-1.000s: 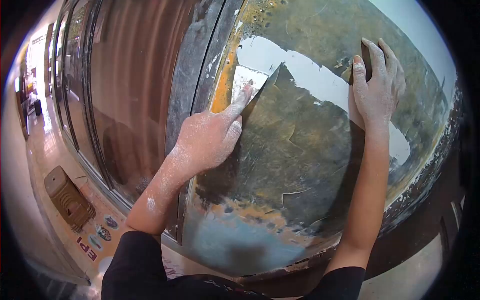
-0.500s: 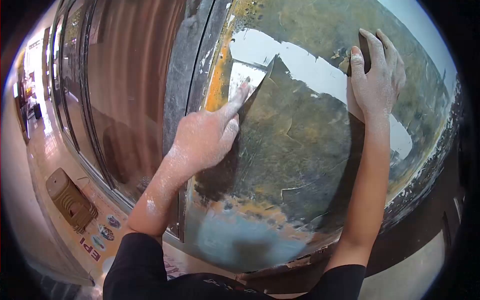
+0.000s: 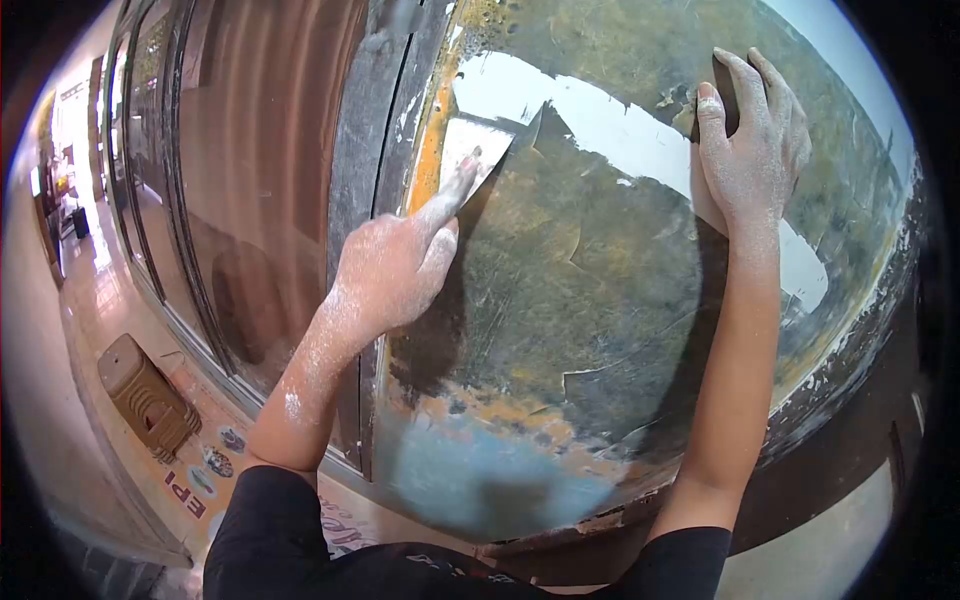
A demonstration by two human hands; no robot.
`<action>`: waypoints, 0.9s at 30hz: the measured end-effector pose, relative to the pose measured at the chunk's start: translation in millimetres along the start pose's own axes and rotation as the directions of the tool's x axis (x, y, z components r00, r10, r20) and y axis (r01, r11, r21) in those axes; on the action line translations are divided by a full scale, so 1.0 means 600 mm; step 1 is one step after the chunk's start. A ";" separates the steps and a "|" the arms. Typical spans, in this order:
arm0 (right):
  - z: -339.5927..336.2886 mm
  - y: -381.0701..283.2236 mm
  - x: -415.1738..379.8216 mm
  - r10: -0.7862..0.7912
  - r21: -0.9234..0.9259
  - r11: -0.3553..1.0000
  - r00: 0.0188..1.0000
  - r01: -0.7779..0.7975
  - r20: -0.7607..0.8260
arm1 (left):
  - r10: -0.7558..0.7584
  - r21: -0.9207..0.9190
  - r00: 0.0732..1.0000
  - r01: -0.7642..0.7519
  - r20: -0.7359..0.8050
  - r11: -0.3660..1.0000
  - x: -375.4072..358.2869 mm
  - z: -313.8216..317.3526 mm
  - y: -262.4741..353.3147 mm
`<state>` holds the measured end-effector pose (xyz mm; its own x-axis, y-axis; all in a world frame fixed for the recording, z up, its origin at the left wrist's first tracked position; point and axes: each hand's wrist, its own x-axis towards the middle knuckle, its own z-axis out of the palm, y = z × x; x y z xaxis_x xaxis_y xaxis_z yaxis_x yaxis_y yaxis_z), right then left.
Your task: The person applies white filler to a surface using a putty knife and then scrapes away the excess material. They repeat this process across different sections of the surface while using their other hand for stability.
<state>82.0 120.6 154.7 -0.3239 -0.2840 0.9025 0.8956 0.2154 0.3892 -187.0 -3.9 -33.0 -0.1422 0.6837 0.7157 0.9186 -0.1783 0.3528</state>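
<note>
Scraper (image 3: 478, 150): blade flat on panel (image 3: 600, 300)
Left hand (image 3: 395, 265): clenched around scraper, forefinger along blade
Right hand (image 3: 750, 140): fingers curled, perhaps gripping film edge (image 3: 700, 115)

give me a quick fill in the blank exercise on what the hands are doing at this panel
1. The left hand presses a flat metal ____ against the panel.
2. The right hand rests on the panel's ____ part, above the left hand.
3. Both hands are dusted with ____ powder.
4. A brown plastic ____ stands on the floor.

Missing words: scraper; upper; white; stool
</note>
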 end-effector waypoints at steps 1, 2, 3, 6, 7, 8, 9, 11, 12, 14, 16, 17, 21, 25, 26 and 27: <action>0.000 0.001 0.000 -0.012 -0.004 1.000 1.000 0.012 -0.005 | 0.013 -0.034 0.999 -0.014 -0.042 0.999 -0.005 0.007 -0.006; -0.001 0.003 0.002 -0.023 -0.014 1.000 1.000 0.023 -0.016 | -0.011 -0.018 1.000 0.011 -0.002 1.000 -0.002 0.009 -0.012; -0.003 0.004 0.003 -0.021 -0.020 1.000 1.000 0.021 -0.017 | -0.005 -0.018 1.000 0.005 -0.002 1.000 0.004 0.001 -0.010; -0.002 -0.001 0.001 -0.004 -0.015 1.000 1.000 0.004 -0.012 | 0.047 -0.023 0.999 -0.047 -0.004 0.999 0.014 -0.024 -0.007; -0.003 -0.003 0.001 -0.003 -0.011 1.000 1.000 0.002 -0.010 | 0.044 -0.021 0.999 -0.044 -0.002 0.999 0.011 -0.022 -0.010; -0.005 -0.006 0.004 0.005 -0.012 1.000 1.000 -0.005 -0.010 | 0.023 -0.038 1.000 -0.023 0.014 0.999 0.009 -0.016 -0.014; -0.008 -0.008 0.003 0.013 -0.013 1.000 1.000 -0.013 -0.006 | 0.003 -0.055 0.999 -0.001 0.034 0.998 0.005 -0.013 -0.015; -0.005 -0.004 0.000 0.014 -0.015 1.000 1.000 -0.014 -0.005 | -0.035 -0.013 0.998 0.036 0.057 0.999 0.013 -0.019 -0.013; -0.006 -0.005 -0.001 0.014 -0.016 1.000 1.000 -0.014 0.000 | 0.003 -0.029 0.999 -0.002 0.037 1.000 0.018 -0.022 -0.017; -0.005 -0.005 0.000 0.017 -0.015 1.000 1.000 -0.017 0.003 | 0.076 -0.039 0.997 -0.076 -0.011 0.996 0.018 -0.026 -0.021; -0.004 -0.006 -0.002 0.033 0.020 0.999 0.999 -0.034 0.023 | 0.034 -0.012 0.999 -0.034 0.011 0.999 0.014 -0.019 -0.013; -0.004 -0.008 -0.005 0.035 0.021 0.999 0.999 -0.036 0.025 | -0.004 0.012 1.000 0.004 0.028 1.000 0.011 -0.017 -0.011; -0.008 -0.016 -0.011 0.064 0.007 0.998 0.997 -0.064 0.052 | 0.072 0.005 0.997 -0.072 0.015 0.997 0.023 -0.035 -0.021; -0.027 -0.047 -0.038 0.084 0.037 0.996 0.994 -0.087 0.068 | -0.053 -0.008 0.994 0.054 0.097 0.998 -0.003 -0.022 0.009; -0.034 -0.061 -0.055 0.100 0.014 0.995 0.989 -0.102 0.105 | -0.062 -0.001 0.991 0.062 0.115 0.998 -0.010 -0.017 0.014; -0.042 -0.075 -0.073 0.116 -0.011 0.993 0.983 -0.115 0.144 | -0.055 -0.005 0.991 0.056 0.122 0.998 -0.013 -0.010 0.010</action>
<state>63.9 99.6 92.8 -0.2587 -0.1201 0.9585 0.9303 0.2361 0.2806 -182.7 -14.6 -33.2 -0.1461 0.7738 0.6163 0.9075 -0.1431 0.3949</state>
